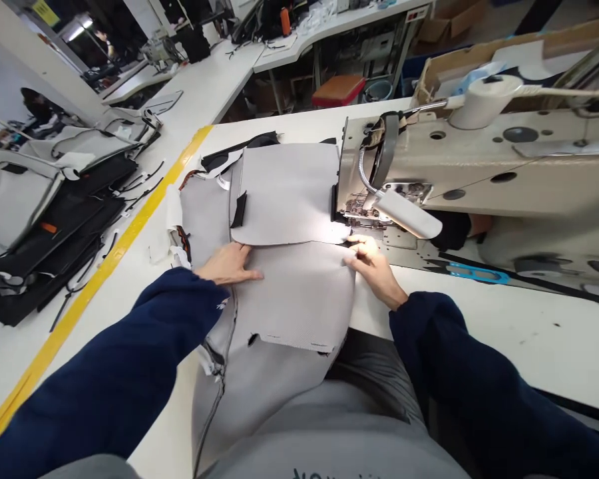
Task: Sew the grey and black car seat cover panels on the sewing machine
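Gray fabric cover (294,293) lies just left of the sewing machine (459,153) — long seam (234,319) apparently joined, crosswise edge (289,244) seemingly unstitched — as our left hand (227,264) presses it, thumb spread, and our right hand (374,269) pinches the side nearest the machine.

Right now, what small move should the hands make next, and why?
Probably ease the grey cloth slightly toward the sewing machine: the right hand's fingertips are at its edge beside the machine, and the left hand lies spread on it.

Lamp (410,214) glares on fabric (297,286) (edges stretched).
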`<state>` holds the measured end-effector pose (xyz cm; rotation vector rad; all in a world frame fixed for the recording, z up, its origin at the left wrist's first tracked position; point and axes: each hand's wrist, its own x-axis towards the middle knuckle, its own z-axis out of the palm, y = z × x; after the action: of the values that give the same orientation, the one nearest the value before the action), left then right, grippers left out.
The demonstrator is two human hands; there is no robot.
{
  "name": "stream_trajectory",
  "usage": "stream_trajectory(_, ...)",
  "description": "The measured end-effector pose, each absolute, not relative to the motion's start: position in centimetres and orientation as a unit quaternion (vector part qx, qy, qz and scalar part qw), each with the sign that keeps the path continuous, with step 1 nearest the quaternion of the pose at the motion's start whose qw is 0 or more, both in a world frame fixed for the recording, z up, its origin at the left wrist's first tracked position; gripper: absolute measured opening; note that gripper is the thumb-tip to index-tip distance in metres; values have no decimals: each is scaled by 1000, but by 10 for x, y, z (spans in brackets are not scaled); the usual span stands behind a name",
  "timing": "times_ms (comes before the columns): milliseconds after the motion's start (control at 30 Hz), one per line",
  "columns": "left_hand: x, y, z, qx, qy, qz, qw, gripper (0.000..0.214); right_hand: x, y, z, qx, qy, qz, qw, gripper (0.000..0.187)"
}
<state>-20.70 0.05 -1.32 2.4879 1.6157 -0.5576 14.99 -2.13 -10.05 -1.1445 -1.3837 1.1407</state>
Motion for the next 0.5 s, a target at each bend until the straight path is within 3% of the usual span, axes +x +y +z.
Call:
stream_trajectory(100, -222, -35, -11, 805, 533, -231, 118, 80, 150, -73, -99, -487, -508, 528, 475, 44)
stream_trajectory(167, -232, -49, -18, 816, 530, -194, 125, 78, 149, -117, -96, -466, -454, 606, 458, 55)
stream_trajectory(367, -226, -2, -44, 859, 509, -52, 20, 102, 132, -186, -81, -445, -409, 665, 439, 69)
stream_trajectory(500, -222, 8, -26, 859, 501, -109, 7, 79, 124, -190, -79, -449, -381, 685, 428, 82)
